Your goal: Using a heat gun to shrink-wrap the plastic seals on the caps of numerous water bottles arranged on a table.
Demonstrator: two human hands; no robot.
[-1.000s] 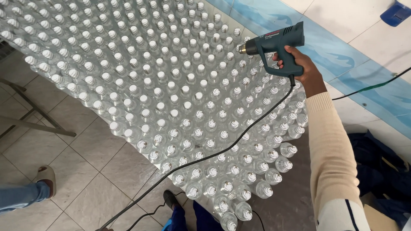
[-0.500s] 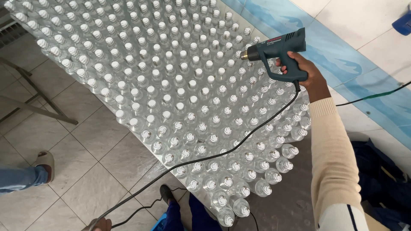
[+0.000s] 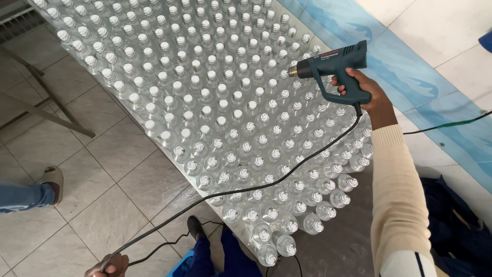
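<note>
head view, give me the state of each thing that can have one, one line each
heat gun: held in the air, nozzle pointing left over the bottles
right hand: closed around the heat gun's grip
left hand: at the bottom edge, closed on the cable
cable: draped across the bottles from gun to left hand
bottles: upright, capped, packed in rows
shoe: on the tiled floor, another person's

Grey tiled floor (image 3: 107, 169), folding metal frame (image 3: 46, 102), another person's shoe (image 3: 54, 179), dark blue cloth (image 3: 456, 225)

A teal plastic heat gun (image 3: 333, 66) is held above the right edge of tightly packed clear plastic bottles (image 3: 220, 118), its black cord (image 3: 246, 187) laid across them.
</note>
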